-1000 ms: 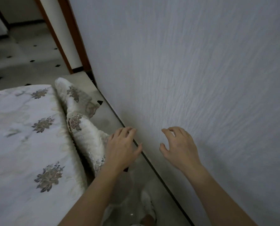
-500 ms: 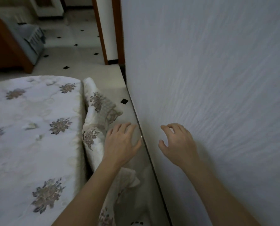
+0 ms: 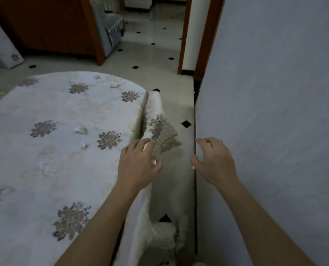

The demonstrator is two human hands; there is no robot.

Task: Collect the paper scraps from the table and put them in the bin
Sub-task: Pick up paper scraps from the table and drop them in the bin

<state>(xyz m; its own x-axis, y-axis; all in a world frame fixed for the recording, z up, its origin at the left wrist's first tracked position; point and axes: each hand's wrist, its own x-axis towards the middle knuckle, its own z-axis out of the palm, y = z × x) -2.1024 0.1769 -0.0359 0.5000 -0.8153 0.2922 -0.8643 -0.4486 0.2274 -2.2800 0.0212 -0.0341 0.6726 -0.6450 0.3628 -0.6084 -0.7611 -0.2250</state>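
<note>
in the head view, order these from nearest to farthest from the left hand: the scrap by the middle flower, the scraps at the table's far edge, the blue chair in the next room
1. The scrap by the middle flower, on the table left of the left hand.
2. The scraps at the table's far edge, further up the cloth.
3. The blue chair, past the table, on the tiled floor by the wooden partition.

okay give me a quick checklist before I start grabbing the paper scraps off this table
1. Scraps located: ok. Small white paper scraps lie on the tablecloth, with more near the far edge.
2. Left hand free: ok, open and holding nothing.
3. Right hand free: ok, open, fingers spread, close to the wall.
4. Scraps within reach: cannot tell for the far ones.
5. Bin located: not ok, no bin in view.
6. Walkway between table and wall: ok, bare floor.
</note>
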